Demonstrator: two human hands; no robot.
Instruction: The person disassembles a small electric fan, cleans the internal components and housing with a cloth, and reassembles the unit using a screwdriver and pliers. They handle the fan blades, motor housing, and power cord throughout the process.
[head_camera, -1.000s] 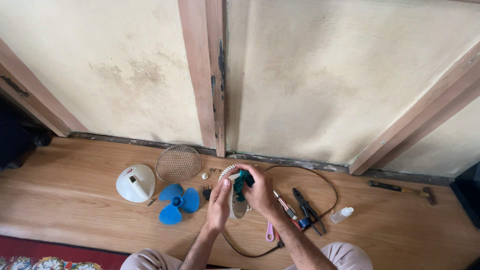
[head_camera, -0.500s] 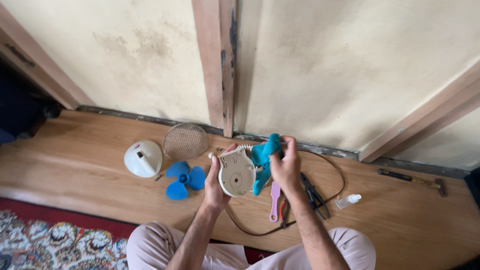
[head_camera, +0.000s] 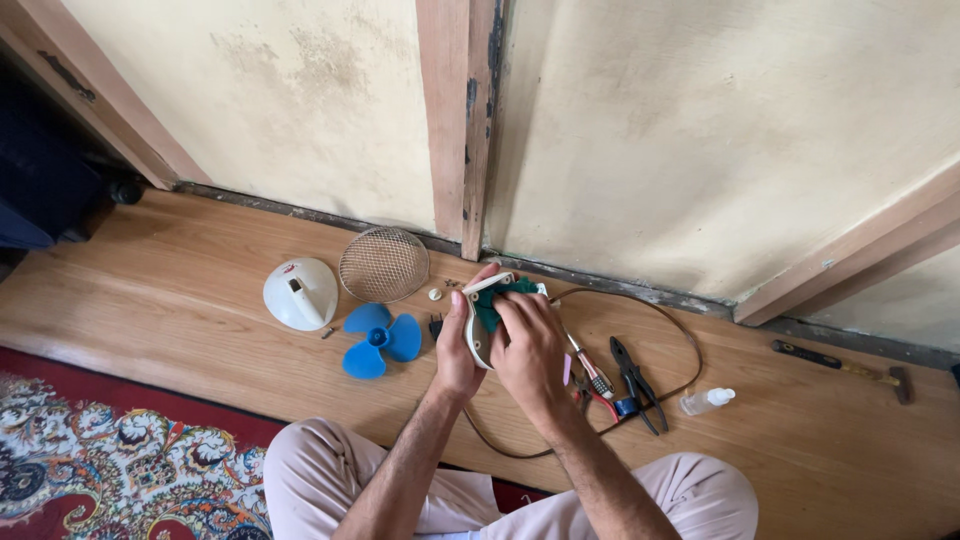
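I sit on a wooden floor and hold a small fan body (head_camera: 488, 303), a cream ring housing with a teal motor part inside. My left hand (head_camera: 455, 350) grips its left rim. My right hand (head_camera: 528, 345) covers the teal part from the front, fingers curled over it. A brown power cord (head_camera: 668, 335) loops from the body across the floor. To the left lie a blue fan blade (head_camera: 379, 340), a round wire grille (head_camera: 383, 264) and a white rear cover (head_camera: 300, 293).
Pliers with black handles (head_camera: 634, 376), a screwdriver (head_camera: 590, 372) and a small clear bottle (head_camera: 706, 401) lie right of my hands. A hammer (head_camera: 842, 366) rests by the wall at far right. A patterned red rug (head_camera: 95, 450) covers the lower left. A wooden post (head_camera: 460, 120) rises ahead.
The fan body came up from the floor, was tipped with its cream face toward me, then lowered and turned back. My right hand moved from its side to over the teal part.
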